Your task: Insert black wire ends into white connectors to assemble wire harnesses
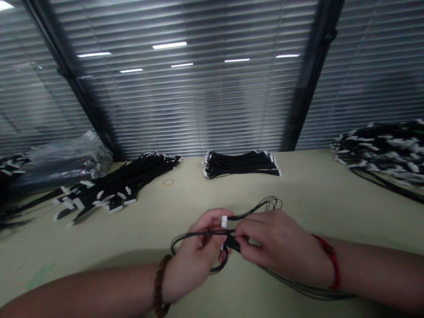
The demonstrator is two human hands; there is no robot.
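At the lower middle, my left hand (198,251) pinches a white connector (224,222) joined to thin black wires. A loop of these wires passes over the thumb and curls round below the fingers. My right hand (271,243) is closed on the same black wire harness (298,287), its thumb and forefinger pressed together close to the connector. More wire loops up behind the right knuckles, and a long stretch runs down right under the right wrist. The exact wires between the right fingertips are partly hidden.
Along the back of the pale table (159,221) lie a neat bundle of black cables (238,163), a spread pile of cables (122,181), a plastic-wrapped bundle (62,163) and a large heap (384,150). A rubber band (168,182) lies nearby. Glass with blinds (198,97) stands behind.
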